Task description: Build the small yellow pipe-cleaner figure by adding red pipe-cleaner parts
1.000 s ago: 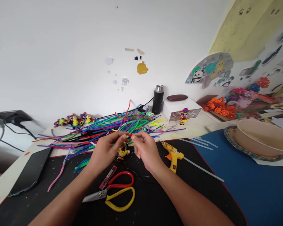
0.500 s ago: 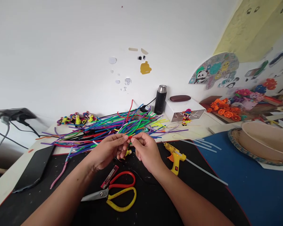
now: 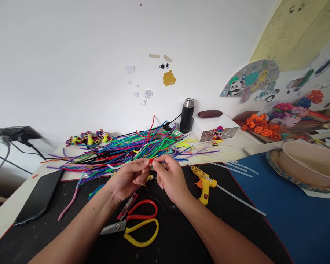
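Between the fingertips of both hands is a small red piece [image 3: 151,160], probably a bent bit of pipe cleaner, though it is too small to tell for sure. My left hand [image 3: 132,178] pinches it from the left with thumb and forefinger. From the other side, the thumb and forefinger of my right hand [image 3: 170,178] close on it too. A small yellow figure part [image 3: 150,178] shows partly behind my fingers. Below the hands lie scissors [image 3: 141,231] with one red and one yellow handle, beside a pink-red box cutter [image 3: 127,206].
Many coloured pipe cleaners [image 3: 121,150] are heaped behind my hands. A yellow glue gun [image 3: 206,185] with a glue stick lies at right. Finished figures [image 3: 89,138], a black phone [image 3: 40,198], a black thermos [image 3: 187,116], a white box [image 3: 231,128] and a basin [image 3: 313,161] stand around.
My left hand has turned slightly and its fingers have shifted around the red piece, which shows a little more. My right hand keeps nearly the same place.
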